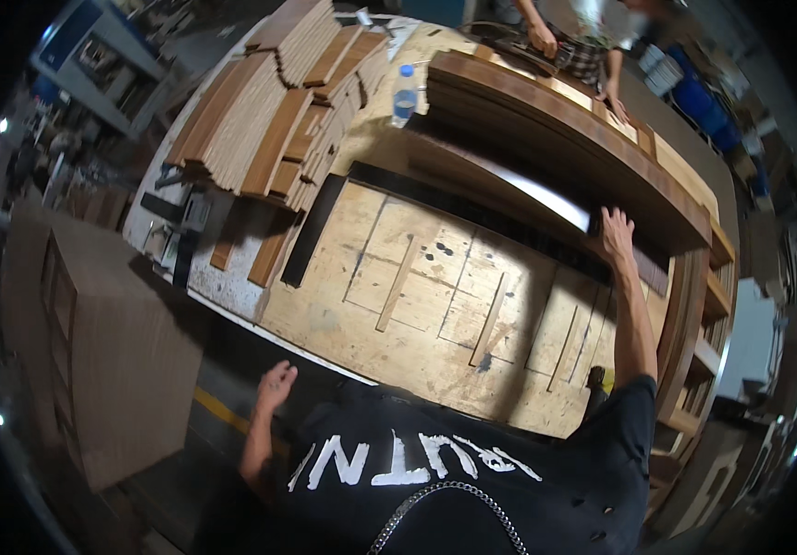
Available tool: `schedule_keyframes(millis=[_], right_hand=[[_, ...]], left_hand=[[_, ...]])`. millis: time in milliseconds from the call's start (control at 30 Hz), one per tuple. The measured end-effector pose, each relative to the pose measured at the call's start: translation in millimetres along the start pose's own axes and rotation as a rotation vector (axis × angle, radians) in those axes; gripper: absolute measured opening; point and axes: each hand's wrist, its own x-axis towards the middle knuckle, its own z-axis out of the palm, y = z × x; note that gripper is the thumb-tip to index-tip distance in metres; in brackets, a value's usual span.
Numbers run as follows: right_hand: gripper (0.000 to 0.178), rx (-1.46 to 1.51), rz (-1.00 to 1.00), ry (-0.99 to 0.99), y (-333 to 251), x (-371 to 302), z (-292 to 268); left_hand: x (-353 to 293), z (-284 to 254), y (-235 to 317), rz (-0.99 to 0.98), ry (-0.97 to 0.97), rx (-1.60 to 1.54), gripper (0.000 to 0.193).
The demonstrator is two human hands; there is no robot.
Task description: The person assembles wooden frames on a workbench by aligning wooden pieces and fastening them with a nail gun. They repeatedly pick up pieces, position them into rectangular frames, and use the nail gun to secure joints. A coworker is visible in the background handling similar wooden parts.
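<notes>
My right hand (617,233) reaches across the workbench (398,324), its fingers spread at a long dark brown board (472,174) with a bright sheen. It seems to touch that board, though the contact is hard to make out. Behind it, a long brown wooden beam (546,111) lies lengthwise over the bench. My left hand (275,385) hangs beside the bench's near edge with nothing in it, fingers loosely bent and apart. Several thin wooden strips (398,285) lie on the pale plywood top, among pencil lines and dark stains. Black bars (315,231) border the left and far sides.
Stacked brown planks (274,102) fill the bench's left end. A plastic bottle (405,95) with a blue cap stands at the far side. Across the bench, another person's hand (543,39) is near the beam. A brown cabinet (130,342) stands left; wooden frames (685,342) line the right.
</notes>
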Motion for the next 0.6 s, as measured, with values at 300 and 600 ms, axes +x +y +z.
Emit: schedule_keyframes(millis=[300,600], right_hand=[[0.073,0.692,-0.137,0.036,-129.8,-70.4,33.2],[0.082,0.563,-0.208,0.087,-148.4,-60.3,103.8]], left_hand=[[-9.2,20.3,-19.9,0.067,0.093,0.018,0.047],[-55.2,13.5,-60.5,-0.18,0.143,0.037,0.053]])
